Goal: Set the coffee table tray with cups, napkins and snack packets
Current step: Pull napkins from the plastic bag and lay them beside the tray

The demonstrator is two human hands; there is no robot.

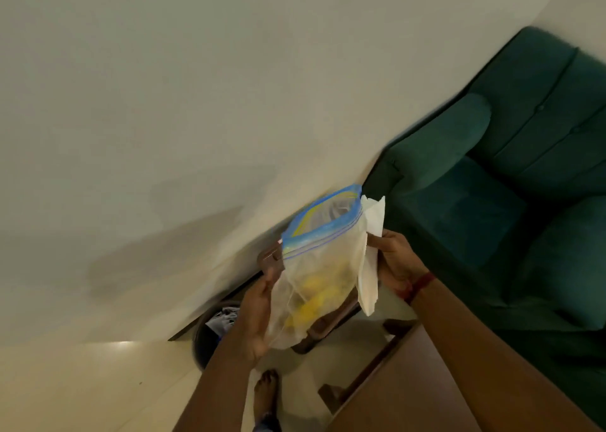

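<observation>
Green sofa [492, 175] behind; zip bag [323, 267] in left hand [259, 313], napkin [372, 231] in right hand [396, 262]

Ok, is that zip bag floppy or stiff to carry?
Likely floppy: the zip bag wrinkles and sags between the left hand and right hand. Probably bottom-heavy: the yellow contents sit low. Its mouth looks open, so tipping may spill.

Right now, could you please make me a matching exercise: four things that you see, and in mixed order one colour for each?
Things:
1. zip bag
2. napkin
3. sofa
4. wrist thread

Colours:
a. red
b. dark green
c. clear, with a blue top edge
d. white

Pairs: 1-c, 2-d, 3-b, 4-a.
</observation>
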